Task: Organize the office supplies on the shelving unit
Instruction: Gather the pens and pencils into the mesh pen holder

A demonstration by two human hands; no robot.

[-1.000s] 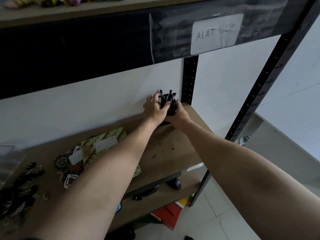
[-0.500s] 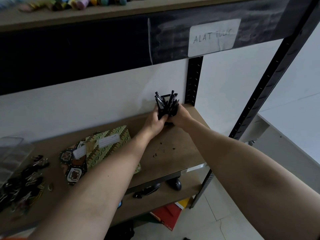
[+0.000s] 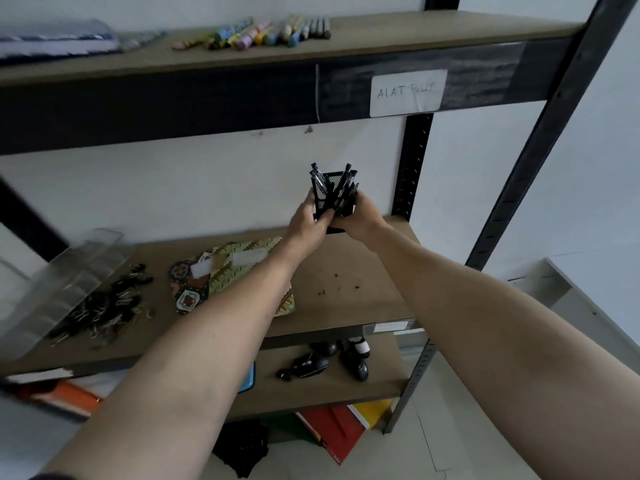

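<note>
A black mesh pen holder (image 3: 331,196) full of black pens is held between both hands above the back right of the middle shelf (image 3: 363,271). My left hand (image 3: 308,223) grips its left side and my right hand (image 3: 362,216) grips its right side. The holder's base is mostly hidden behind my fingers. On the top shelf (image 3: 415,32) lies a row of coloured markers and pencils (image 3: 256,34). A white label (image 3: 408,92) reading "ALAT TULIS" is stuck to the top shelf's front beam.
Patterned notebooks (image 3: 221,275) lie mid-shelf, with a heap of binder clips (image 3: 104,311) and a clear plastic tray (image 3: 59,289) at the left. Computer mice (image 3: 329,362) sit on the lower shelf; books (image 3: 332,431) stand below. Black uprights (image 3: 412,168) frame the right side.
Both hands have lifted the pen holder off the middle shelf and raised it. My view has tilted up, so the top shelf's surface now shows.
</note>
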